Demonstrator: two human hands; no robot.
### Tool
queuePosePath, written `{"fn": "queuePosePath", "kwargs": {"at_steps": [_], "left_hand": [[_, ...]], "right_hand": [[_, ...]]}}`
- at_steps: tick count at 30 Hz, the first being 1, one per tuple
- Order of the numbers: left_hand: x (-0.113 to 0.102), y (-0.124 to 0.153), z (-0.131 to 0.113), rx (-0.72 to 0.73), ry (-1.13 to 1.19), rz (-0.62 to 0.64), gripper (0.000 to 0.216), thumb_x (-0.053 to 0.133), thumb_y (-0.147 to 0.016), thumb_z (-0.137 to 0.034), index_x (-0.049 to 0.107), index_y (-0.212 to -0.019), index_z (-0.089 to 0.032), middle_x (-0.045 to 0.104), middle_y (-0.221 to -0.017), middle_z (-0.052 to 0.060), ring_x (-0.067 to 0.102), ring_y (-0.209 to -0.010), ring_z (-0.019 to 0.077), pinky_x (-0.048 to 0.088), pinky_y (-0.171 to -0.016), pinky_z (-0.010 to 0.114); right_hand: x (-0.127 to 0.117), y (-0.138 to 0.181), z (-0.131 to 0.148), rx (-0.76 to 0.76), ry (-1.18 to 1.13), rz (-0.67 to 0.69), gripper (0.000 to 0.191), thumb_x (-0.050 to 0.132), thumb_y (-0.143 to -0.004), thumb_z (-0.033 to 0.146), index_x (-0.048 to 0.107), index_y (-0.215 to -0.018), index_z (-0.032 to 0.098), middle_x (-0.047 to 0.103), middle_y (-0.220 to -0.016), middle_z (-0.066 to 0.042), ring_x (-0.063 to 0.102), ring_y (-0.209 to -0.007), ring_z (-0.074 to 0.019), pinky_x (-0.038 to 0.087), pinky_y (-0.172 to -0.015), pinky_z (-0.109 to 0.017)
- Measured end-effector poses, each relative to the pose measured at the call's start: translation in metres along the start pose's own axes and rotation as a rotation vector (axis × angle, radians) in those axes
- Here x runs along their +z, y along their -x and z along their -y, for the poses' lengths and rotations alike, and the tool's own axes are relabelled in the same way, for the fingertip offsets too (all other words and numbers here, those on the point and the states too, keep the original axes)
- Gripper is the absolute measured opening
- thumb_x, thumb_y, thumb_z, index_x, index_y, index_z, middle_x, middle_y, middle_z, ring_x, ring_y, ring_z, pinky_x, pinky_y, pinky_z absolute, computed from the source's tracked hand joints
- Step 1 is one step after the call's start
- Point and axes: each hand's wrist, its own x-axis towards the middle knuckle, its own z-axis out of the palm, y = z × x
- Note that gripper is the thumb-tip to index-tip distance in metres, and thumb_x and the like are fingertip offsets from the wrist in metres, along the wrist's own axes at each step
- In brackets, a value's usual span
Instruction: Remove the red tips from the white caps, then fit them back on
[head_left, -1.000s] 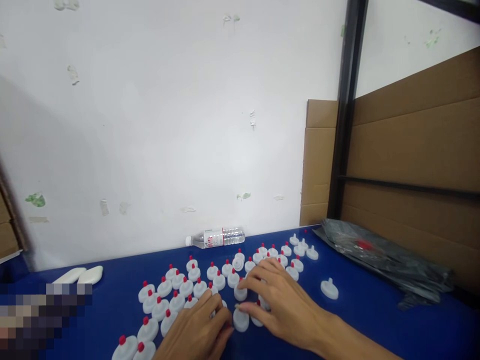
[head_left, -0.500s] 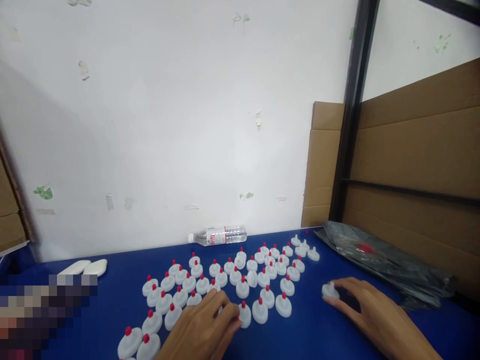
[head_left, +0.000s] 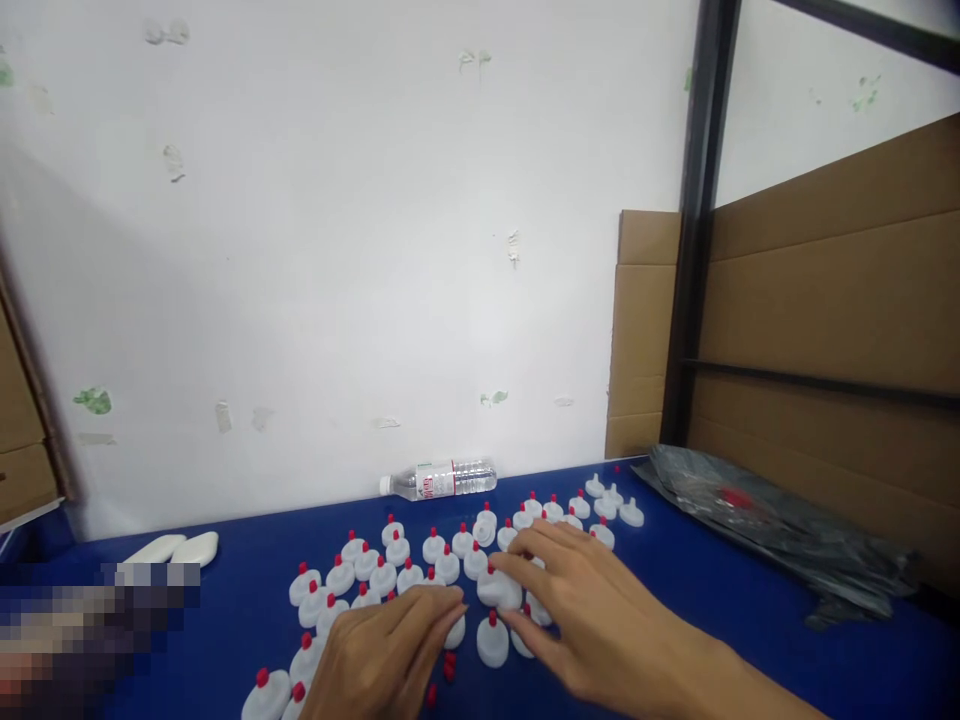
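Many round white nozzle caps (head_left: 493, 642), most with small red tips, stand grouped on the blue table. My left hand (head_left: 386, 645) is closed at the near side of the group, thumb and fingers pressed together beside a white nozzle cap (head_left: 455, 632). What its fingertips pinch is hidden. Loose red tips (head_left: 449, 666) lie just below those fingers. My right hand (head_left: 592, 610) reaches over the group from the right, fingers curled round a white nozzle cap (head_left: 510, 592). Its palm hides several caps behind.
A clear plastic bottle (head_left: 439, 480) lies on its side against the wall. Two white rounded objects (head_left: 195, 549) rest at the left. Caps without red tips (head_left: 631, 513) stand at the back right, near a grey plastic bag (head_left: 765, 525). Cardboard (head_left: 825, 290) lines the right side.
My right hand has moved left with a white nozzle cap, from the table's right side to the group. My left hand has shifted slightly left; loose red tips now show below it.
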Motion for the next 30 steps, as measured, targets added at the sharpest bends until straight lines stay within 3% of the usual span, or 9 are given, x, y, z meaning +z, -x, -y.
{"fn": "queuePosePath", "kwargs": {"at_steps": [4,9,14,18,27,30], "left_hand": [[0.0,-0.003,0.001,0.021,-0.033,-0.029,0.02,0.047,-0.109,-0.015,0.066,-0.112,-0.016,0.082,-0.095,0.003,0.08,-0.081,0.0134,0.061,-0.075,0.017],[0.0,-0.006,-0.005,-0.008,0.07,-0.024,0.017,0.048,-0.109,-0.016,0.064,-0.115,-0.016,0.082,-0.094,0.002,0.08,-0.078,0.0109,0.061,-0.073,0.014],[0.001,-0.004,-0.008,-0.12,0.148,-0.003,0.018,0.048,-0.109,-0.019,0.064,-0.117,-0.02,0.081,-0.095,0.0,0.08,-0.081,0.0099,0.06,-0.076,0.012],[0.0,0.001,-0.007,-0.184,0.171,0.026,0.018,0.05,-0.108,-0.02,0.063,-0.12,-0.024,0.081,-0.101,-0.001,0.08,-0.086,0.011,0.06,-0.08,0.013],[0.004,0.001,-0.001,-0.092,0.128,0.085,0.024,0.045,-0.11,-0.021,0.061,-0.128,-0.021,0.08,-0.11,0.003,0.078,-0.096,0.013,0.059,-0.087,0.017],[0.006,-0.002,-0.001,-0.039,0.116,0.08,0.025,0.038,-0.111,-0.019,0.061,-0.121,-0.021,0.079,-0.1,0.005,0.076,-0.089,0.016,0.061,-0.077,0.021]], "right_hand": [[0.007,-0.008,0.004,-0.084,-0.011,0.01,0.021,0.062,-0.097,0.035,0.063,-0.114,0.022,0.067,-0.109,-0.006,0.064,-0.1,-0.0274,0.054,-0.089,-0.047],[0.01,-0.005,0.002,-0.049,-0.079,-0.03,0.024,0.064,-0.096,0.03,0.061,-0.119,0.024,0.067,-0.116,-0.006,0.064,-0.104,-0.026,0.054,-0.087,-0.043],[0.017,0.0,-0.002,-0.069,-0.173,-0.125,0.035,0.062,-0.098,0.029,0.057,-0.132,0.026,0.071,-0.124,-0.003,0.067,-0.11,-0.0235,0.051,-0.1,-0.042],[0.021,0.004,-0.004,-0.098,-0.171,-0.183,0.039,0.063,-0.098,0.03,0.055,-0.136,0.026,0.072,-0.126,-0.003,0.07,-0.109,-0.0226,0.052,-0.1,-0.04],[0.022,0.007,-0.001,-0.217,-0.139,-0.378,0.035,0.051,-0.106,0.032,0.056,-0.138,0.019,0.074,-0.12,-0.008,0.072,-0.107,-0.019,0.057,-0.096,-0.029],[0.024,0.006,0.001,-0.224,-0.16,-0.381,0.035,0.048,-0.107,0.031,0.057,-0.138,0.017,0.073,-0.119,-0.011,0.071,-0.106,-0.0182,0.058,-0.093,-0.026]]}}
